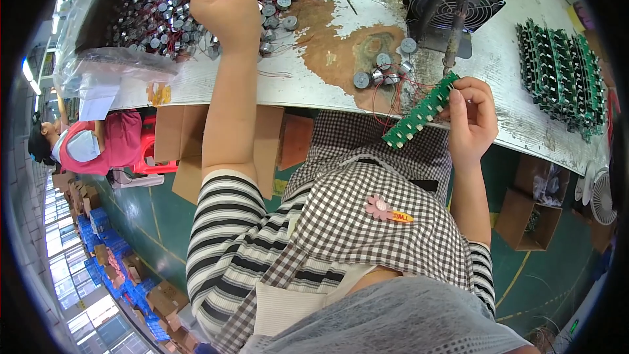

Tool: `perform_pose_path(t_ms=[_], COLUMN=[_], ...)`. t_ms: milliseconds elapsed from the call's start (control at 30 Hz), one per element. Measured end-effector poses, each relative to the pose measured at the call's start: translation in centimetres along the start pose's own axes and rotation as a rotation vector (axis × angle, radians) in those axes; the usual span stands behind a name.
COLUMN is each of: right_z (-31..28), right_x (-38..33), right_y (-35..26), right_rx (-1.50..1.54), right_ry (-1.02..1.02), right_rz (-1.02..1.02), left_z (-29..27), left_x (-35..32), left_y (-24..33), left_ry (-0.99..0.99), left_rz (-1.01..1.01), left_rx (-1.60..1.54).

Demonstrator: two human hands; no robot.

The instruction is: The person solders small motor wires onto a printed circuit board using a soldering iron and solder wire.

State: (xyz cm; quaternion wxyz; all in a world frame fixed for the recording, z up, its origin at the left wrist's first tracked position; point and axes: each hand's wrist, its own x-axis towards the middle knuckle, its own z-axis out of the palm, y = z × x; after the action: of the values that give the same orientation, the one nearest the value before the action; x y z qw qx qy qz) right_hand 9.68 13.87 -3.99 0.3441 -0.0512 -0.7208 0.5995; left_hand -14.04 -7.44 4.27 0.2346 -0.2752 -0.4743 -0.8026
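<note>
Pinching a green circuit board strip (pixel 419 115) between thumb and fingers: right hand (pixel 473 118), right of center. Left hand (pixel 225 0), top left of center, fingers curled at heap of small silver motors (pixel 157 23); fingertips partly cut off by top edge, can't tell if it has hold of one. Strip slants across front edge of white table (pixel 288 94), center right, near motor cluster (pixel 386 72) with red wires. Black fan (pixel 481 3) upper right, stacked green boards (pixel 562 78) far right.
</note>
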Motion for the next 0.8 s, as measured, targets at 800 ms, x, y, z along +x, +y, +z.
perform_pose_path(t_ms=[800], right_z=[0.1], right_x=[-0.3], right_y=[-0.9], right_rx=[0.017], right_ry=[-0.050], right_rz=[-0.072], left_z=[6.7], left_x=[-13.5], left_y=[2.7], left_ry=[-0.772], left_rz=[-0.685], left_rx=[0.320])
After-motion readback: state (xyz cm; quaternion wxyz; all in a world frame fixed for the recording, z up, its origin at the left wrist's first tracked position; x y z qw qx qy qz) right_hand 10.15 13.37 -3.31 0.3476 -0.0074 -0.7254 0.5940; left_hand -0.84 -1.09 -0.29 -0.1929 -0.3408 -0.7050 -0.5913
